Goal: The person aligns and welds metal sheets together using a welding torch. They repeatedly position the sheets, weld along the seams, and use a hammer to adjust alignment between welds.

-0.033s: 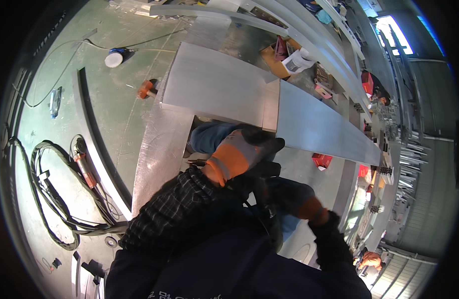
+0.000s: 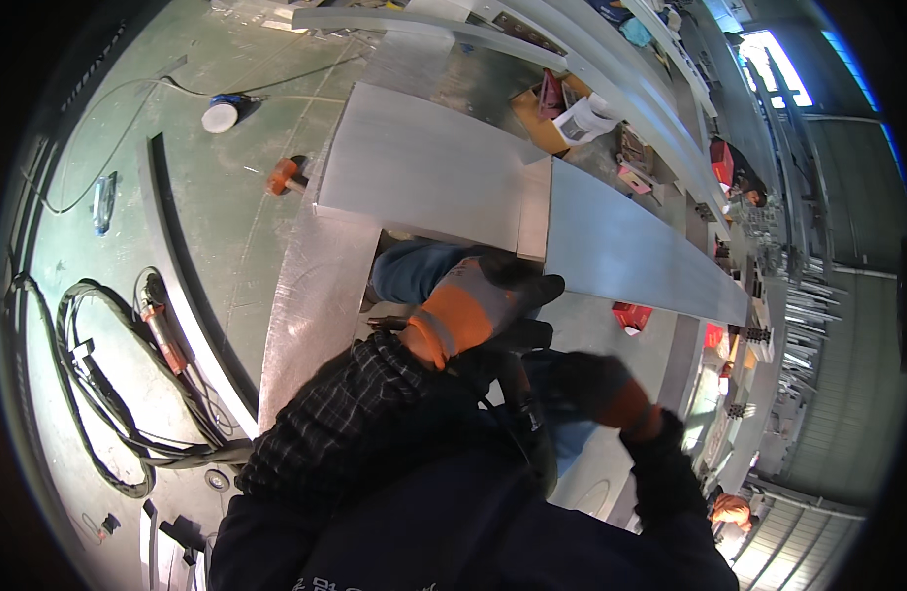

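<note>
My left hand [image 2: 473,307], in an orange and grey glove with dark fingertips, is held in front of my body with its fingers curled. A dark, slender object [image 2: 516,382] runs down below it, and I cannot make out its kind. To its right is my right hand [image 2: 611,392] in a similar glove, smeared by motion, its fingers lost against dark clothing. Just beyond the left hand lies a wide grey metal panel [image 2: 424,167], butted against a bluish panel [image 2: 631,231] on the right. A metal strip [image 2: 321,295] extends toward me on the left.
An orange-headed mallet [image 2: 284,177] lies by the panel's left edge. On the floor at left are a curved metal bar [image 2: 183,271], an orange power tool [image 2: 164,340], coiled black cables [image 2: 79,379] and a blue-and-white round thing [image 2: 220,118]. Long beams [image 2: 611,84] and a cardboard box [image 2: 537,118] stand at the back right.
My right hand has shifted slightly to the right and away from the left hand. The left hand stays nearly where it was.
</note>
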`<move>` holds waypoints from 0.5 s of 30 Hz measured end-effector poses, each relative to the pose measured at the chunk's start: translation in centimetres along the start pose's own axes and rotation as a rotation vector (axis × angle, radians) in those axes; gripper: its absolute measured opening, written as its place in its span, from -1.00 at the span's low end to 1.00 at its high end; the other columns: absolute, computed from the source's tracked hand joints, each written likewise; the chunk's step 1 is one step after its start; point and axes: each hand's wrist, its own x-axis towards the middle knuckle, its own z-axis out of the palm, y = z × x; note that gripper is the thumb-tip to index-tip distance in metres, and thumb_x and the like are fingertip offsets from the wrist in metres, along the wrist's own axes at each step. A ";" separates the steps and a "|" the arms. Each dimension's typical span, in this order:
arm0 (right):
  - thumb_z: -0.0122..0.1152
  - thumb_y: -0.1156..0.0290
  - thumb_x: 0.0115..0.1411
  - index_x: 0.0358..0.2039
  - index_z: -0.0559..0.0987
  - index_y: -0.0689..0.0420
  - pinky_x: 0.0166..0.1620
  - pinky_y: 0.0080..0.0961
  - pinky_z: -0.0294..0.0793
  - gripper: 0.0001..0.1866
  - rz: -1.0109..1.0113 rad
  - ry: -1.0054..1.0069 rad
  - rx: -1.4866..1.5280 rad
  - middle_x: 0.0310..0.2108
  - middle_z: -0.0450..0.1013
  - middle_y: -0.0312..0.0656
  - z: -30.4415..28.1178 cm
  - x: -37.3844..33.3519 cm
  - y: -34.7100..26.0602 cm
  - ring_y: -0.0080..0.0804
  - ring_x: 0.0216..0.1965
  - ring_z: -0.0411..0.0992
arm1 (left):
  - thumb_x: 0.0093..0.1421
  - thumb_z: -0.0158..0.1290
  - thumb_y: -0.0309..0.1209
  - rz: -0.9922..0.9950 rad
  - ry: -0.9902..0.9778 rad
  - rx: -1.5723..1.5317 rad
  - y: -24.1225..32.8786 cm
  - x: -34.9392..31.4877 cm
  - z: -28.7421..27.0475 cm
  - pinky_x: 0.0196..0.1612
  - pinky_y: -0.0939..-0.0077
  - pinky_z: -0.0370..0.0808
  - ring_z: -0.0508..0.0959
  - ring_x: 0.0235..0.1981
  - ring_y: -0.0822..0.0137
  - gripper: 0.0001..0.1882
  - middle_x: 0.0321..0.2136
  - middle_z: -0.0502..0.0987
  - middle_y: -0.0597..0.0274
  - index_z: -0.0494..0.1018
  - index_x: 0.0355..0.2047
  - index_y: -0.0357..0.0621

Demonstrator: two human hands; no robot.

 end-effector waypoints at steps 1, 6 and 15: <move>0.28 0.42 0.27 -0.08 0.65 0.25 -0.11 -0.35 0.62 -0.75 0.283 0.058 0.290 -0.18 0.63 0.00 -2.5 0.4 -0.4 -0.17 -0.18 0.62 | 0.16 0.34 -0.27 0.033 0.014 -0.020 -0.7 0.1 0.5 0.06 0.19 0.59 0.60 0.03 -0.04 -0.53 0.05 0.57 -0.01 0.59 0.10 0.08; 0.62 0.22 -0.04 0.40 0.24 0.21 0.30 -0.04 0.35 0.05 0.083 0.362 -0.205 0.31 0.30 0.14 -8.9 5.8 2.0 0.17 0.31 0.29 | 0.10 0.36 -0.29 -0.001 -0.105 0.016 -0.7 0.5 0.3 -0.01 0.16 0.61 0.62 -0.04 -0.03 -0.51 0.00 0.58 0.05 0.61 0.08 0.09; 0.61 0.13 -0.12 0.36 0.25 0.32 0.34 0.08 0.29 0.11 0.123 0.561 -0.463 0.31 0.24 0.26 -7.2 5.7 1.9 0.32 0.31 0.25 | 0.17 0.36 -0.30 0.071 0.078 -0.331 1.7 1.5 0.2 -0.07 0.35 0.62 0.68 -0.15 0.25 -0.67 -0.16 0.65 0.17 0.60 -0.11 -0.13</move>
